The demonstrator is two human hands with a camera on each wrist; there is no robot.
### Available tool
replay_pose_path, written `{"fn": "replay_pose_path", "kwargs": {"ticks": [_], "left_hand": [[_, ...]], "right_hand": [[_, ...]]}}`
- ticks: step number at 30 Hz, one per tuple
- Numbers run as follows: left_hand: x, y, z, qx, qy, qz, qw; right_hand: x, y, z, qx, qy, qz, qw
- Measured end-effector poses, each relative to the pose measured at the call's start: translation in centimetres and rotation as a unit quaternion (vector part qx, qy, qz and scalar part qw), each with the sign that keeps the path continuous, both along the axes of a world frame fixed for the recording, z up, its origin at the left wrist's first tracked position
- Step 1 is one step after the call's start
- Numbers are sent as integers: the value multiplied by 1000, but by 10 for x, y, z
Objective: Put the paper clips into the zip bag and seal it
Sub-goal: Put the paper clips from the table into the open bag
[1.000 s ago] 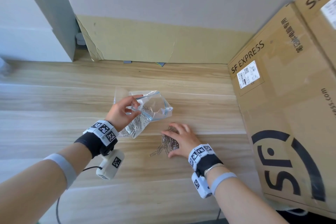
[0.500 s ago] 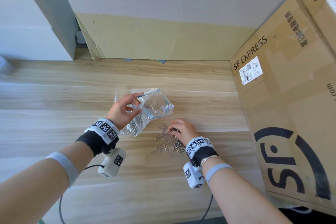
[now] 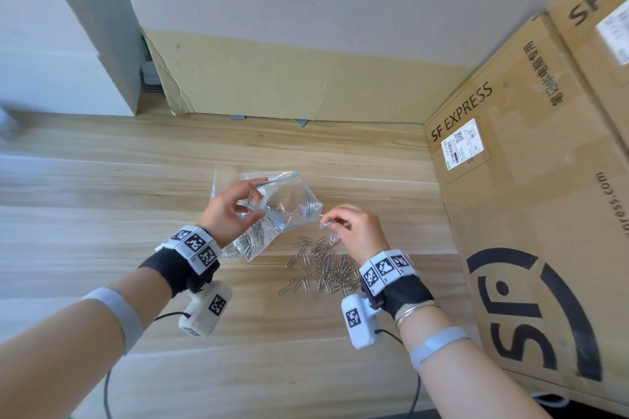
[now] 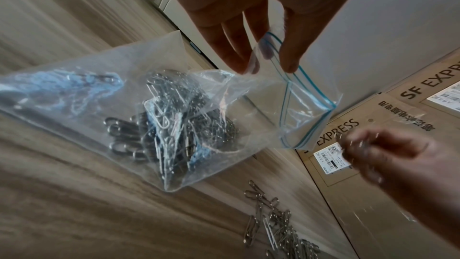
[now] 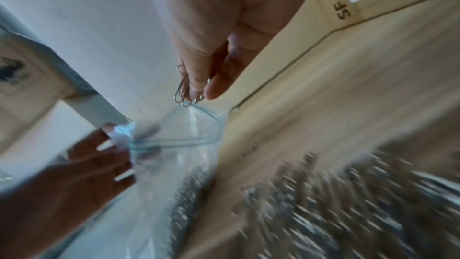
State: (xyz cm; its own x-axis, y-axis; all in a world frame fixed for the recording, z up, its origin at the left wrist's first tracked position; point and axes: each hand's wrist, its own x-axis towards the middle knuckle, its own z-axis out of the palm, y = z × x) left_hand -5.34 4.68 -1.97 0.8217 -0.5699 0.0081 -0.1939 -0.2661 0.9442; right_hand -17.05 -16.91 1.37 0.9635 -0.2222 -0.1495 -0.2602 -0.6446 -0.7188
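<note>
zip bag (image 3: 272, 207) unsealed, clips inside | left hand (image 3: 228, 211) grip pinching its rim | right hand (image 3: 354, 228) grip pinching paper clips (image 5: 185, 91)

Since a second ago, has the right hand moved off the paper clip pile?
Yes. The right hand has lifted off the pile of paper clips on the table, toward the zip bag mouth, pinching a few clips.

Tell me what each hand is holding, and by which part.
The left hand pinches the zip bag by its open top edge, at the blue zip strip. The right hand pinches a few paper clips at its fingertips.
</note>
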Motion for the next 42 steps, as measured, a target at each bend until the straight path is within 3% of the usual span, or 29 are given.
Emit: {"fn": "replay_pose_path", "kwargs": {"ticks": [5, 11, 17, 25, 33, 39, 42], "left_hand": [[0, -2, 0, 9, -7, -25, 1000], [-1, 0, 4, -3, -9, -35, 999], [-2, 1, 3, -11, 2, -25, 1000], [-4, 3, 4, -13, -14, -17, 1000], [-4, 2, -3, -10, -16, -18, 1000], [-4, 3, -3, -3, -17, -13, 1000], [-5, 3, -3, -2, -18, -16, 1000]], "right_hand": [[46, 23, 23, -24, -97, 52, 994], [68, 46, 9, -48, -48, 134, 989], [40, 10, 13, -15, -20, 17, 1000], [-22, -27, -45, -124, 177, -44, 976], [-22, 2, -55, -93, 154, -63, 982], [-48, -36, -48, -140, 252, -186, 939], [-54, -31, -51, -207, 289, -183, 916]]}}
